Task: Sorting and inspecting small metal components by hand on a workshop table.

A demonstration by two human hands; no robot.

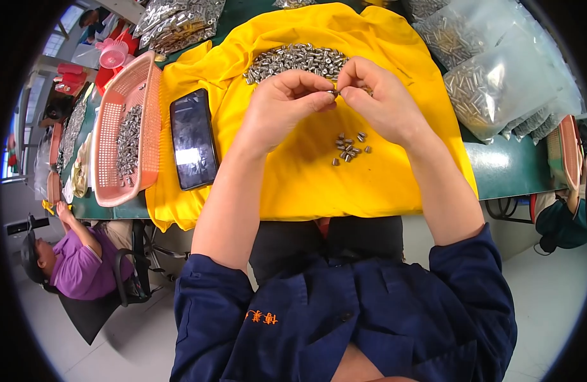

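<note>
Above the yellow cloth (300,184), my left hand (284,106) and my right hand (384,100) meet fingertip to fingertip. Thumb and forefinger of each are pinched on a small metal part (335,93), mostly covered by the fingers; its exact kind cannot be made out. Just beyond my hands a heap of short, shiny metal cylinders (300,62) is spread on the cloth. Nearer to me, between my forearms, lies a small loose group of similar metal cylinders (349,151).
Left of the cloth's middle lies a dark phone (194,140). Beside it, a pink plastic basket (151,127) holds more metal parts. Clear bags of metal parts (478,92) stand at the right, another bag (178,24) at the far left. A person in purple (89,264) sits at left.
</note>
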